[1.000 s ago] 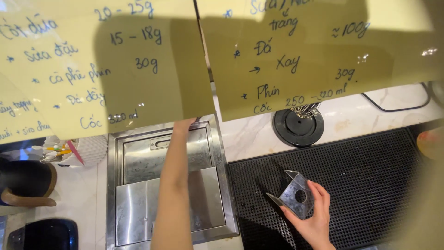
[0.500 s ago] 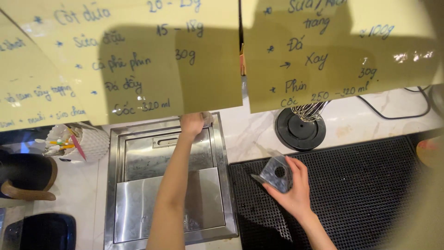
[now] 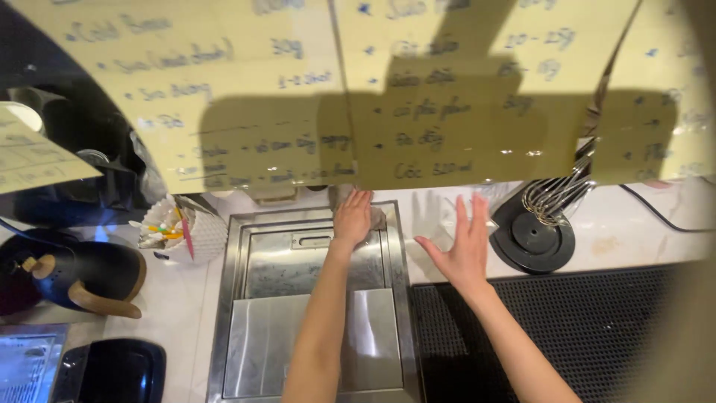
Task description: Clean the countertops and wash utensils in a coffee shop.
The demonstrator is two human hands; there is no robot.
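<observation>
Left hand [image 3: 353, 216] is pressing a cloth [image 3: 377, 218] at the steel bin's [image 3: 224, 298] back rim; right hand [image 3: 464, 250] is hovering open, empty.

Lighting: warm, moderate, from above and behind the viewer. A broad dark shadow falls across the yellow paper sheets [image 3: 447, 112]; their writing is smeared by motion blur. Small glare spots on the sheets; soft sheen on the steel sink [image 3: 313, 313]. Far left corner dim. Near right edge blurred, out of focus.
</observation>
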